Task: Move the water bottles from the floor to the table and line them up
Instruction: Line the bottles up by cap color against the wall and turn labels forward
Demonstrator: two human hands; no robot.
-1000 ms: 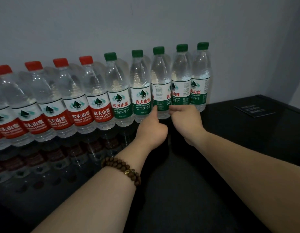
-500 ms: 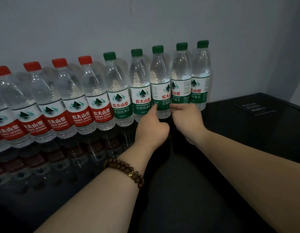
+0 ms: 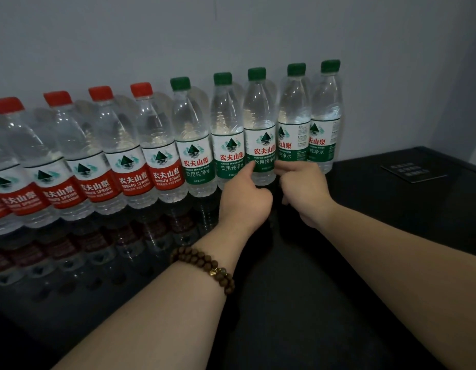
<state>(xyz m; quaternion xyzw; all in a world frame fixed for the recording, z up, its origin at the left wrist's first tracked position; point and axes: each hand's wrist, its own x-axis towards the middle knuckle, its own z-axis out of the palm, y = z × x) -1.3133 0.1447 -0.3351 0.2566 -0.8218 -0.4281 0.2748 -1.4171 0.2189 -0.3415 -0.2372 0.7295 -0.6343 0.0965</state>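
Alignment was your step: left hand (image 3: 244, 198) and right hand (image 3: 302, 190) pinched the middle green-capped bottle (image 3: 259, 134) low, upright in the row of bottles (image 3: 162, 145) on the table (image 3: 338, 263). Next, you likely needed a gentle squaring, neighbours touching.

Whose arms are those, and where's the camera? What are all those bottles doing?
No robot here: these are a person's two bare arms, seen from a camera worn on their head. Water bottles stand in a row on the black table along the wall: red-capped bottles on the left, five green-capped bottles on the right. The left hand, bead bracelet on its wrist, and the right hand pinch the middle green-capped bottle between them. A dark card lies farther right.
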